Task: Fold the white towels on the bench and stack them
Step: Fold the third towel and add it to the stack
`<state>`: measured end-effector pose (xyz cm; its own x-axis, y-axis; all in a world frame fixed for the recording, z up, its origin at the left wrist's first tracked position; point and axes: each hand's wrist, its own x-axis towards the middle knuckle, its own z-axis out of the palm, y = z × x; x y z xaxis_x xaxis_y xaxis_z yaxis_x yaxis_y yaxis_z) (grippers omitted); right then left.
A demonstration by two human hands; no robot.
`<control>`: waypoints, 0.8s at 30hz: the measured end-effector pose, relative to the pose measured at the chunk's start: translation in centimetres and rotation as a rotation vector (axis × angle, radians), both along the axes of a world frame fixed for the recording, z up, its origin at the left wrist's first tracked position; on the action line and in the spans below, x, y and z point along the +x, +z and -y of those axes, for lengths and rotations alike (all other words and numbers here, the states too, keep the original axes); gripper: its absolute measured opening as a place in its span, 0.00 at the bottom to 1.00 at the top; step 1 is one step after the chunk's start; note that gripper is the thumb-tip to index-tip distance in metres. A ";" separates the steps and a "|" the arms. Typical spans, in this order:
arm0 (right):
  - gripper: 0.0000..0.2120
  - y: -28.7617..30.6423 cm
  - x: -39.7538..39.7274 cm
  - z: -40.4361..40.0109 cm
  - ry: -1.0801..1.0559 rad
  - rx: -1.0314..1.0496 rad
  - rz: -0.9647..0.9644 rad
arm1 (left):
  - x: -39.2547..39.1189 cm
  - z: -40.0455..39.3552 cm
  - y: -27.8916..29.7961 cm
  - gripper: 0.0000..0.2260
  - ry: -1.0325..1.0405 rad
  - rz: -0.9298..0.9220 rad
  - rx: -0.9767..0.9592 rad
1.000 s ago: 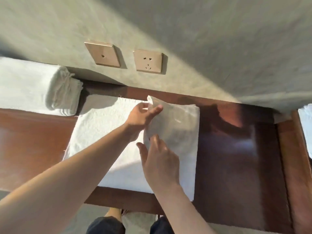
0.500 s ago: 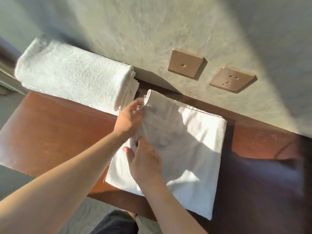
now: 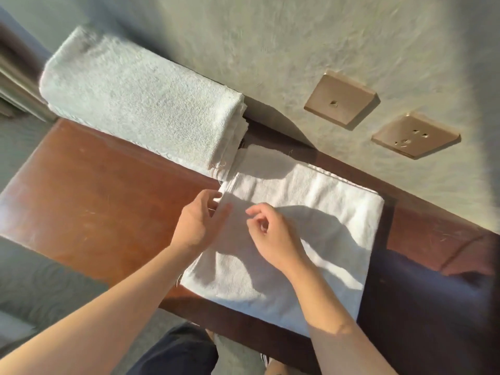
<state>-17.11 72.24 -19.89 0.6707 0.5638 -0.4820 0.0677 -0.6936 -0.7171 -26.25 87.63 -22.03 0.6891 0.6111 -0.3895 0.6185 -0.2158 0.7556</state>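
A white towel [image 3: 319, 212] lies folded flat on the brown wooden bench [image 3: 94, 190], near the wall. My left hand [image 3: 198, 223] hovers at the towel's left edge with relaxed fingers just touching the cloth. Over the towel's middle is my right hand [image 3: 270, 234], fingers loosely curled and holding nothing. A thick stack of folded white towels [image 3: 140, 104] sits at the back left, and its right end touches the flat towel's far corner.
Two beige wall plates, a switch [image 3: 338, 100] and a socket [image 3: 414, 135], sit on the grey wall behind the bench. The bench's front edge [image 3: 243, 323] runs just above my legs. Bare wood shows to the left and right of the towel.
The raised towel flap now lies flat on the towel. Both hands have let go of the cloth and drawn back slightly. The view has tilted further.
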 end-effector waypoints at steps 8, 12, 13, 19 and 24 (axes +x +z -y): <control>0.12 -0.6 5.5 -4.2 0.278 -0.035 0.435 | -6.7 1.9 1.1 0.10 -0.154 -0.310 0.097; 0.19 -2.0 5.3 -5.2 0.460 -0.269 0.560 | -8.1 2.8 1.1 0.06 -0.075 -0.253 0.110; 0.21 -2.2 5.2 -4.9 0.483 -0.294 0.596 | -8.4 2.8 0.9 0.06 -0.055 -0.248 0.101; 0.17 -2.8 6.1 -3.4 0.479 -0.171 0.564 | -9.0 3.4 -1.0 0.09 0.022 -0.263 0.130; 0.24 -3.9 7.9 2.4 0.595 -0.134 0.590 | -8.2 4.1 -1.0 0.12 -0.025 -0.196 0.413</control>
